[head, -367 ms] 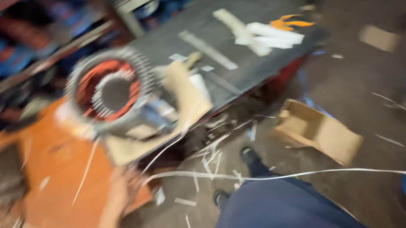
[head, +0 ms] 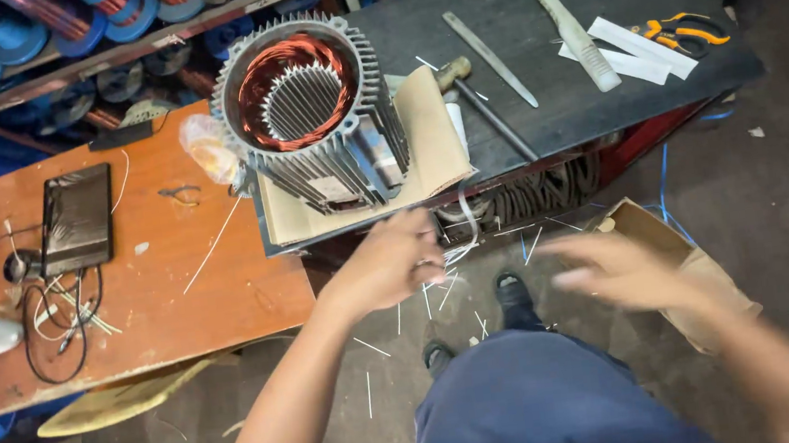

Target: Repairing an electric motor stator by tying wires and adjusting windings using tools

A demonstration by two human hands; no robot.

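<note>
Facing ribbed stator (head: 305, 114), copper-wound core

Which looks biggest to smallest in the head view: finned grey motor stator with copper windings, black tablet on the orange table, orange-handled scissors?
1. Finned grey motor stator with copper windings, clearly the largest.
2. Black tablet on the orange table, much smaller in frame.
3. Orange-handled scissors, smallest; they lie a little farther from the camera, but the gap is too wide to change the order.

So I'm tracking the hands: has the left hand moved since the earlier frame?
Yes. The left hand has risen from below the orange table's edge to just under the motor stator.
</note>
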